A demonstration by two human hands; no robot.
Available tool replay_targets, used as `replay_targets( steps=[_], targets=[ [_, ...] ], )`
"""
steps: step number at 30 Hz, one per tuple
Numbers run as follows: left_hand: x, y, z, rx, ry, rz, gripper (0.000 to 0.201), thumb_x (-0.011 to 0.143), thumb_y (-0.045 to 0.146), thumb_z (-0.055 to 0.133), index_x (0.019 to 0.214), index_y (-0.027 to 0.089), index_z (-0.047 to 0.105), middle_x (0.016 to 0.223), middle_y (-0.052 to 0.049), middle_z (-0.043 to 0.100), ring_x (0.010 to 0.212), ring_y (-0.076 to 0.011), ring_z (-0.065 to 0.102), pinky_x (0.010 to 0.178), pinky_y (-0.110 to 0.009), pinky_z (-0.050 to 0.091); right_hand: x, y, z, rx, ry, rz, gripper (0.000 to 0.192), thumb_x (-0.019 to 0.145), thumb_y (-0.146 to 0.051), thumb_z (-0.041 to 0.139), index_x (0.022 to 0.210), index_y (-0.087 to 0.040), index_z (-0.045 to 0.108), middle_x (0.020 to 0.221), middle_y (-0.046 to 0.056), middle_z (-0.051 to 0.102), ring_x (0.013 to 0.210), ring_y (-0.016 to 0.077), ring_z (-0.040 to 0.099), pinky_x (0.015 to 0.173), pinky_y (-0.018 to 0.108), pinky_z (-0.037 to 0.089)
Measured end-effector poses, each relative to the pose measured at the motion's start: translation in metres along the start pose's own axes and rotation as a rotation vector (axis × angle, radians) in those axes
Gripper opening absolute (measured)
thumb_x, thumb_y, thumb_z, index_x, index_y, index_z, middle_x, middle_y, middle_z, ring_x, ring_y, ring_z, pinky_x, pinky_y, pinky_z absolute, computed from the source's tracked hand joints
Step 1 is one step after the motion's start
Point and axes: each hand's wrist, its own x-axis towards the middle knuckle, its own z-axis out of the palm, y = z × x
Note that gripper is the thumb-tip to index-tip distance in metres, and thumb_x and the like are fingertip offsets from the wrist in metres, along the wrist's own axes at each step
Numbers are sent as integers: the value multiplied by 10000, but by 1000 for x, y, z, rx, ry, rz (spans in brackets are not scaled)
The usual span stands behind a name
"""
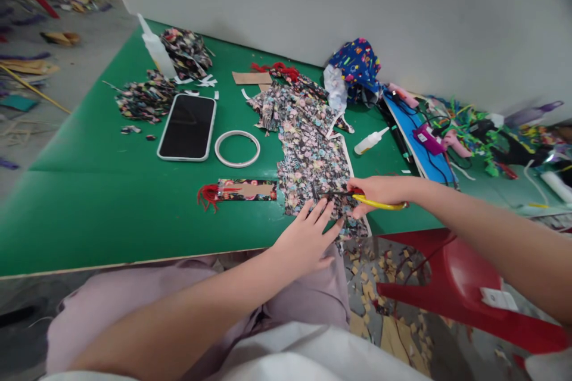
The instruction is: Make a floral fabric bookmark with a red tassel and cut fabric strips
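Observation:
A long piece of dark floral fabric lies on the green table and hangs over its front edge. My left hand rests flat on the fabric's near end, fingers spread. My right hand grips yellow-handled scissors whose dark blades point left across the fabric, just beyond my left fingertips. A fabric-covered bookmark with a red tassel lies to the left of the fabric.
A black phone, a white tape ring, a glue bottle, a small bottle and fabric scraps sit on the table. Cables and craft clutter fill the right. A red chair stands beside my knees.

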Motion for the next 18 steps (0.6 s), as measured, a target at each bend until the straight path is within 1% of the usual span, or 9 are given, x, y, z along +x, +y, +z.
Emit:
replay_targets(
  steps=[4,9,13,18],
  targets=[
    [0,0,1,-1,-3,-4,700,805,570,461,1360,166,324,1452,-205,302,1346,-358,259,1068,-512,170,2,-3,3,-89,30,22,730,596,-732,551,1073,-184,475,887,104,634,758,273,597,569,288,370],
    [0,0,2,-5,8,-1,694,810,562,459,1361,163,321,1446,-211,308,1342,-361,267,1067,-509,173,1,-7,6,-270,135,51,753,628,-788,460,1083,-191,504,959,158,662,840,345,628,564,306,360],
    [0,0,2,5,8,-5,722,799,573,470,1372,168,303,1442,-205,322,1342,-361,269,1067,-507,176,1,-8,10,-334,194,40,732,694,-790,369,1070,-183,531,957,170,677,838,351,643,564,313,367],
    [0,1,2,19,-2,2,752,796,578,469,1390,160,272,1445,-207,317,1346,-361,262,1071,-503,172,2,-8,12,-390,224,50,685,731,-773,333,1021,-202,578,888,157,697,810,337,655,562,303,366]
  ],
)
